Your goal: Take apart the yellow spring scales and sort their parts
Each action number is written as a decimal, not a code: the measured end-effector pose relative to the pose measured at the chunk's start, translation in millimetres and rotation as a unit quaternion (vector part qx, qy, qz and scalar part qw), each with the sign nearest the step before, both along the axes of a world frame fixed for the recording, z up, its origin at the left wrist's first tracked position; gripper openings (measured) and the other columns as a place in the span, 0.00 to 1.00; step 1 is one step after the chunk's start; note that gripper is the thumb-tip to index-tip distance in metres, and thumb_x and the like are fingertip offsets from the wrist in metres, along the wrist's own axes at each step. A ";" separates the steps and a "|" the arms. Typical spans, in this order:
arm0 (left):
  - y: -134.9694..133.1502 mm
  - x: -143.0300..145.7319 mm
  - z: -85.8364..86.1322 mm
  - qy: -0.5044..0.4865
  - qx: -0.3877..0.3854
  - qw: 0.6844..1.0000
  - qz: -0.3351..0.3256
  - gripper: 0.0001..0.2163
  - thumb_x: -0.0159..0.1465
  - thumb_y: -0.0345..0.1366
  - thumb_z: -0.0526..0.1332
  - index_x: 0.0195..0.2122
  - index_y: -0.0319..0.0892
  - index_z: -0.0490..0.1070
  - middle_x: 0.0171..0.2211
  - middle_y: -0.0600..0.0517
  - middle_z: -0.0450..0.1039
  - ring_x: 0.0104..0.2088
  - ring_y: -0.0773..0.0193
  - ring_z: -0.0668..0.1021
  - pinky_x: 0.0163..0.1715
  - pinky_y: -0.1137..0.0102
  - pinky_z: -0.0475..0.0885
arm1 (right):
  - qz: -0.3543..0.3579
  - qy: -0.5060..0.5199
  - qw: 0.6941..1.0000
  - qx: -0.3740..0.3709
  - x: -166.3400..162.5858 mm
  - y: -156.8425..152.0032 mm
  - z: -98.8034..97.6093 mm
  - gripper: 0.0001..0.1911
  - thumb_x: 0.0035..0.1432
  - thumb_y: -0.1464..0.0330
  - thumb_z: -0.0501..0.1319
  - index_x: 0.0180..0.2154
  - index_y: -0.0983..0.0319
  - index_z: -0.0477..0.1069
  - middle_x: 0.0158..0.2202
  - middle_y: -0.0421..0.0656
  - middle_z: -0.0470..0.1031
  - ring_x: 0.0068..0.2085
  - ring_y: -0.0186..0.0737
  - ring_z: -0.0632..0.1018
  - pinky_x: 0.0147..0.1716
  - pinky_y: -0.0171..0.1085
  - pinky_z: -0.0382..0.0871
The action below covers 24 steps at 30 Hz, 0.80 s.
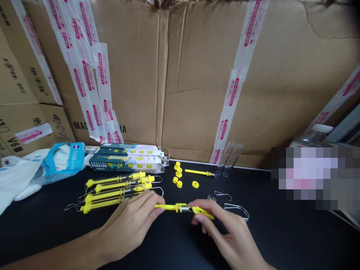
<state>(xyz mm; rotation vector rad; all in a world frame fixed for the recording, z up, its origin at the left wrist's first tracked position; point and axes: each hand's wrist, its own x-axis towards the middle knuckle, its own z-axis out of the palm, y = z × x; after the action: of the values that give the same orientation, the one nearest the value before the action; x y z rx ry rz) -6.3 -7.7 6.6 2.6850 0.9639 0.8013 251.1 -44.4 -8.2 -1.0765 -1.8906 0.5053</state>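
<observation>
My left hand (133, 217) is closed around one end of a yellow plastic spring-scale rod (168, 207), which lies level just above the black table. A short metal spring (185, 208) sits at the rod's right end. There my right hand (227, 228) pinches a small yellow plastic piece (207, 213) between thumb and fingers. The piece meets the spring; how they are joined is too small to tell. Assembled yellow spring scales (108, 195), several with wire hooks, lie side by side behind my left hand, which partly covers them.
Loose yellow caps (179, 172), a yellow ring (195, 184) and another rod (198, 172) lie behind my hands. Clear tubes (232, 159) lean against the cardboard wall (191, 93). Wire hooks (239, 209) rest at right; printed boxes (126, 165) and a blue-and-white packet (69, 159) stand back left.
</observation>
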 end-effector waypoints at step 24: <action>2.5 0.8 -2.8 0.013 0.229 0.973 -0.002 0.17 0.73 0.49 0.52 0.55 0.50 0.73 0.26 0.54 0.66 0.31 0.62 0.73 0.28 0.71 0.69 | 0.094 -0.034 0.995 -0.016 -14.0 -7.5 -4.6 0.04 0.72 0.63 0.53 0.45 0.53 0.64 0.29 0.33 0.77 0.24 0.28 0.77 0.24 0.24 0.69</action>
<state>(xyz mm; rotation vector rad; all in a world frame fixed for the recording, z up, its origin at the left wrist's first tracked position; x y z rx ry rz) -5.4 -5.3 3.8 3.0830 0.8644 1.1087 237.1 -51.9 -12.8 -0.9516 -2.0616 0.6135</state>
